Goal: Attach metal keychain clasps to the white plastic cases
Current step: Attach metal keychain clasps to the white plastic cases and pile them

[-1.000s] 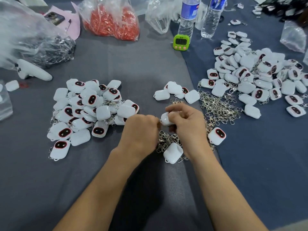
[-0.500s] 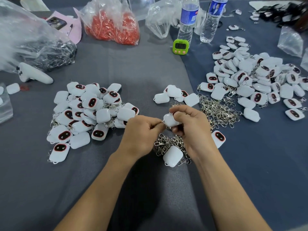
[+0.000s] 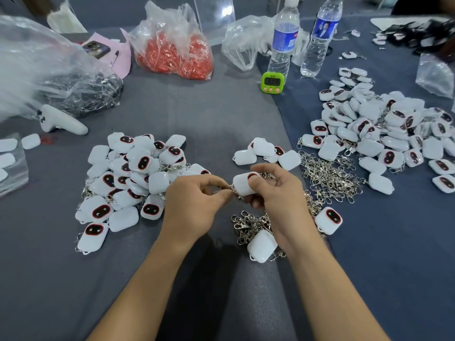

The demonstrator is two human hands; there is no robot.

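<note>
1. Hands meet over the middle of the grey tablecloth. The right hand grips one white plastic case, thumb on the near side and fingers curled over the top.
2. The left hand pinches a metal keychain clasp between thumb and forefinger, right at the left end of that case. Whether the clasp is hooked on cannot be told.
3. To the left lies a pile of cases, many showing a dark oval face, with clasps sticking out among them.
4. A larger pile of cases spreads over the darker blue cloth on the right.
5. Loose clasps lie heaped between the right hand and the larger pile. A smaller tangle of clasps sits beside the right wrist, with one plain case on it.
6. A few more cases lie just beyond the hands.
7. At the far side, a clear plastic bag holds a mass of small red pieces.
8. A second clear bag at far left holds dark metal pieces.
9. A crumpled bag lies beside two clear water bottles. What it contains cannot be made out.
10. A clear box at the left edge holds white cases.
11. A green timer stands in front of the bottles.
</note>
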